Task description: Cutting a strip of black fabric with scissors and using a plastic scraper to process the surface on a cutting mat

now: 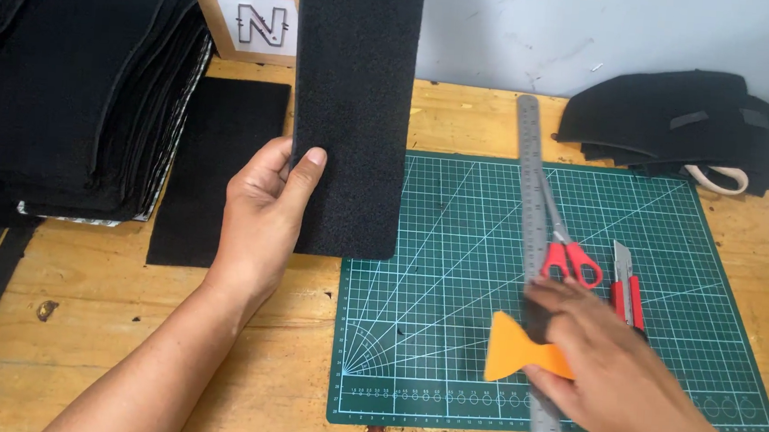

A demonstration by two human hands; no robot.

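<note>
Matt, fuzzy black fabric strip (354, 106), brushed metal ruler (534, 208), smooth orange plastic scraper (515, 350), rough wooden table (125, 315).

Red-handled scissors (569, 256) and a red utility knife (627, 292) lie beside stacked black sheets (69, 86).

Both forearms are bare from the frame's lower edge up to the wrists, with no sleeve, watch, bracelet or glove showing on either. The left hand (263, 212), at about ten o'clock from the centre of the head view, has short, plain nails and no rings. The right hand (604, 367), at about four o'clock, is slightly blurred, and is likewise without rings.
</note>
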